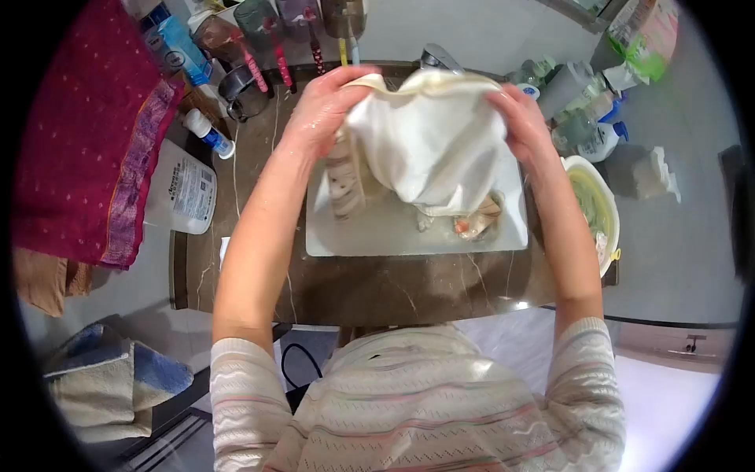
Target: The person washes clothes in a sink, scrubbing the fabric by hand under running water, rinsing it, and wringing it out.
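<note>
A wet white cloth hangs between my two hands above a white rectangular sink. My left hand grips its upper left edge, the fingers closed on the fabric. At its upper right edge, my right hand is closed on it too. The cloth's lower end reaches down to the cloudy water. A patterned fabric lies at the sink's left side, and a beige and orange piece sits in the water at the right. The cloth covers the back of the sink.
Cups and toothbrushes line the back left. A large white container and a tube stand left of the sink. Bottles and a pale basin are at the right. A maroon cloth hangs at the far left.
</note>
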`<state>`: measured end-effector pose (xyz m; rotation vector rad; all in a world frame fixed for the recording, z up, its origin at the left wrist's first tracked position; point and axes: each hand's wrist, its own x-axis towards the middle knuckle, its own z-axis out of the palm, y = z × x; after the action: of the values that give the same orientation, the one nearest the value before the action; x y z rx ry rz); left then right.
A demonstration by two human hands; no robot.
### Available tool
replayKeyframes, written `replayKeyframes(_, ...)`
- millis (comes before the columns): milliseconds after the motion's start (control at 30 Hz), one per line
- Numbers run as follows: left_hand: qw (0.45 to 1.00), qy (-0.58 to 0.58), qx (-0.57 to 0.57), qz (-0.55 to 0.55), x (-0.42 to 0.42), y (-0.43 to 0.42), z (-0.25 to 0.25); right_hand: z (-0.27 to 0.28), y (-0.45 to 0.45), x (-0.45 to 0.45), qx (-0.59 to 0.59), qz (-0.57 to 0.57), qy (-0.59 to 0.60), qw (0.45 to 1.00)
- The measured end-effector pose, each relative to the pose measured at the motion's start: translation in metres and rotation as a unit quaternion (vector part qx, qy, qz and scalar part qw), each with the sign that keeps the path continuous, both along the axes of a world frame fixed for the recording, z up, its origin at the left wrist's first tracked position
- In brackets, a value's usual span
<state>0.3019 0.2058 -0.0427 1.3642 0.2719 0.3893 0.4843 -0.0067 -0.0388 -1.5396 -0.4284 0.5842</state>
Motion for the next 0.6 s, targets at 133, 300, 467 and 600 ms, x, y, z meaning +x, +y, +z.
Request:
replayKeyframes(133, 0.984, 0.012, 0.041, -0.172, 0.031, -0.040, -0.021, 0.004, 0.045, -0.047, -0.028, 0.183, -0.052, 0.981)
replayKeyframes(300, 0.981, 0.150, 0.119, -0.025, 0.027, -0.047, -0.034, -0.034, 0.024, -0.031, 0.049, 0.318, -0.036, 0.946)
replayKeyframes(467, 0.987, 0.052, 0.135, 0.065, 0.010, -0.034, 0.075, -0.069, -0.015, 0.024, 0.025, 0.159, -0.003, 0.987)
replayKeyframes(600, 0.967, -0.100, 0.194, 0.134, 0.005, -0.011, 0.215, -0.090, -0.004, 0.041, 0.027, 0.177, 0.032, 0.983)
